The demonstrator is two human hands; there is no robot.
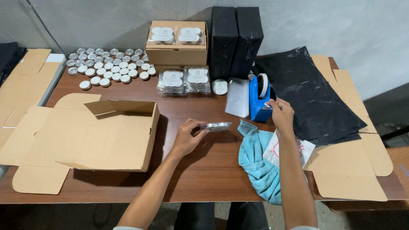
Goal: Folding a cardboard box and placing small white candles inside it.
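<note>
Your left hand (186, 137) pinches a clear plastic packet of small round tins (216, 126) by its left end, fingers closed on it, holding it flat just above the middle of the bench (200, 170). Your right hand (281, 113) reaches forward to the blue tape dispenser (259, 100), thumb and fingertips nipped together at its front edge; whether a strip of tape sits between them is too small to tell.

As far as the frame shows, the work looks early. The cardboard box (115, 134) to your left stands open with its flaps spread and nothing visible inside. Two more clear packets (184, 81) lie at the back, beside a single loose tin (220, 87), and many unpacked round tins (108, 66) stand in rows at the far left. A smaller box (176, 42) with filled packets on top rests behind them, next to two upright black parcels (235, 38).

Both forearms stretch out from the near edge, the left angled inward with the wrist bent, the right straight, passing over a blue cloth (255, 157). A stack of clear bags (237, 98) lies just left of the dispenser, black plastic sheets (311, 93) to its right.
</note>
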